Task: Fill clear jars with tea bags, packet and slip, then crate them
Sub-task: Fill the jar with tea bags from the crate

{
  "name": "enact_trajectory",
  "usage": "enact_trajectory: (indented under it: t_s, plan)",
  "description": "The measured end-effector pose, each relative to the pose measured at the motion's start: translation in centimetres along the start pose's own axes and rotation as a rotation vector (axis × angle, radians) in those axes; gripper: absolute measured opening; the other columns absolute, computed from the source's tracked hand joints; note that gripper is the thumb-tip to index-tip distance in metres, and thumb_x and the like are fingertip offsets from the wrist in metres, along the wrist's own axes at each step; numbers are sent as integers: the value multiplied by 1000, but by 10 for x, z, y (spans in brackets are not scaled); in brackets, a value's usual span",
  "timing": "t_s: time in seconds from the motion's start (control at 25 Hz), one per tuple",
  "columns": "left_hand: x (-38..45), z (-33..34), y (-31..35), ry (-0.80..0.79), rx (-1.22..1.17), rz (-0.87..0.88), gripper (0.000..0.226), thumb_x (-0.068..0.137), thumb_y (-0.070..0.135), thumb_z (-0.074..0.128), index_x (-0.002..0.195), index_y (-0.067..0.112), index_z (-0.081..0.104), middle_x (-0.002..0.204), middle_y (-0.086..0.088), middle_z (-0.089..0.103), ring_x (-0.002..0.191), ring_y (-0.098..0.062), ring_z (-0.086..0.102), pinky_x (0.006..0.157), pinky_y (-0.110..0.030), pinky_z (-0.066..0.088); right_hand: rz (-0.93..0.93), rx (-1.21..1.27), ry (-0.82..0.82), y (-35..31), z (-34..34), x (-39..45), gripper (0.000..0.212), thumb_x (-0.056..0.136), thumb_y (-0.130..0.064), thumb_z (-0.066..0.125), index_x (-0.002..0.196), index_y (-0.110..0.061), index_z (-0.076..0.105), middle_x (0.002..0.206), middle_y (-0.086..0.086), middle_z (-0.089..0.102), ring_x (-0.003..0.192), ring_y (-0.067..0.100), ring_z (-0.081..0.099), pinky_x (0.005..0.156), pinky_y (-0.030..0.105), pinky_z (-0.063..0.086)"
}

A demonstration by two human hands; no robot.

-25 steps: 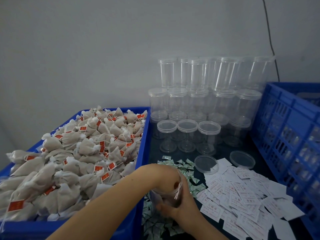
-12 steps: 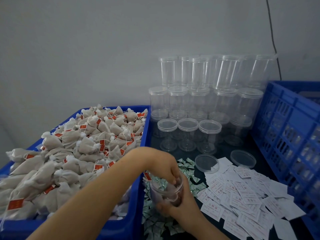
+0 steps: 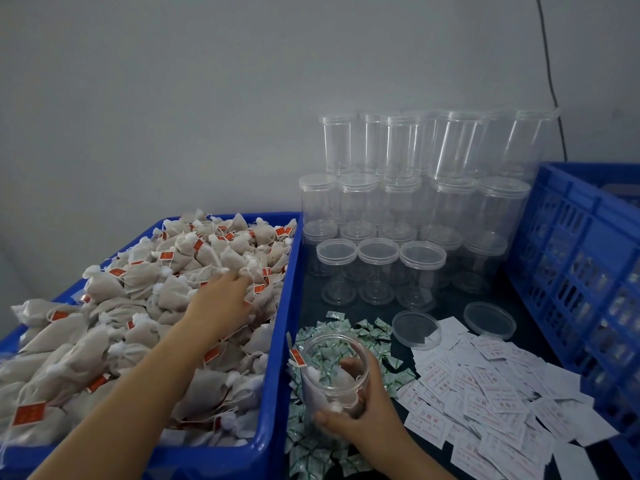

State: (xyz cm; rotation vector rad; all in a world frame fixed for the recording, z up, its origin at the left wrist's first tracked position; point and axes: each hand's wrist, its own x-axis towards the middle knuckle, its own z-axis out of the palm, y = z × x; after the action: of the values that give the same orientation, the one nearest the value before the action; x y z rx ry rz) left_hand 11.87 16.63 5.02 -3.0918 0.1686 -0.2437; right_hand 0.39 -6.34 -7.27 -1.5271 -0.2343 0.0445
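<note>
Jar (image 3: 334, 372) sits uncapped in my right hand (image 3: 360, 415), fingers curled around its lower wall, above the heap of green packets (image 3: 349, 336) beside the blue bin (image 3: 277, 341). One tea bag already lies inside, its red tag (image 3: 297, 357) hanging over the rim. My left hand (image 3: 221, 299) rests on the tea bags (image 3: 180, 271), fingertips buried, so I cannot tell whether it grips one. Strings look tangled; a pull might drag extra bags out. That dangling tag could foul a lid (image 3: 415, 329) later. Print on the slips (image 3: 485, 386) is unreadable, and the crate (image 3: 585, 244) interior is cut off.
</note>
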Motion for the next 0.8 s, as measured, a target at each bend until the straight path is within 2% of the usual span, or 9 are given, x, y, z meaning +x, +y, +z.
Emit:
enact_trajectory:
  t_s: [0.12,0.2,0.28,0.36,0.44,0.56,0.6,0.68,0.8]
  plan:
    - [2,22,-17,-19,194,-113,63,86,58,48,135,19,43,144,-8,40,133,-27,35,112,-43,23,-11,-7,-10,0,0,0,97,54,-30,93,122,-73,38,116,-36,51,113,-13,55,78,19,56]
    - [6,30,-21,-58,283,-163,68,85,66,41,133,19,45,143,-8,43,134,-27,35,114,-46,12,-12,-6,0,0,0,0,97,52,-31,93,122,-72,38,122,-30,50,112,-12,56,78,19,56]
    - [10,36,-18,-63,332,-161,55,88,61,39,124,21,53,133,-5,54,128,-25,42,114,-46,8,-18,-13,11,1,0,-1,98,51,-34,93,123,-72,37,130,-19,46,112,-11,56,78,19,56]
    - [10,37,-12,-49,272,-129,30,90,47,43,100,25,60,107,0,66,115,-22,52,114,-44,15,-21,-16,14,0,0,-1,99,51,-36,93,123,-72,36,134,-14,43,112,-11,55,79,20,55]
    - [8,36,-8,-52,184,-90,12,89,33,50,89,25,60,96,3,66,104,-20,56,109,-40,25,-25,-13,13,-1,0,-1,98,51,-37,93,121,-73,37,135,-13,43,112,-11,55,79,20,55]
    - [7,35,-9,-72,20,-79,6,88,24,55,86,25,61,91,5,63,89,-17,59,88,-33,49,-30,-12,14,-2,1,-1,97,51,-37,93,120,-75,36,135,-13,44,112,-11,56,79,20,55]
    - [7,35,-10,-77,-38,-88,7,88,23,55,83,24,60,89,4,62,85,-17,60,80,-34,52,-29,-9,13,-2,1,-1,97,51,-37,93,120,-75,36,135,-14,43,111,-11,56,79,20,55]
    - [6,37,-10,-60,-92,-99,6,88,21,54,82,23,57,89,2,62,83,-19,60,76,-35,53,-22,-3,16,-1,0,-2,97,51,-37,93,119,-75,37,136,-14,43,112,-10,56,79,20,56]
    - [6,39,-7,2,-62,-85,7,90,22,52,96,19,55,96,-2,62,87,-20,60,76,-34,51,-22,2,15,-1,1,-1,97,49,-38,94,118,-76,37,135,-14,43,112,-9,57,80,20,55]
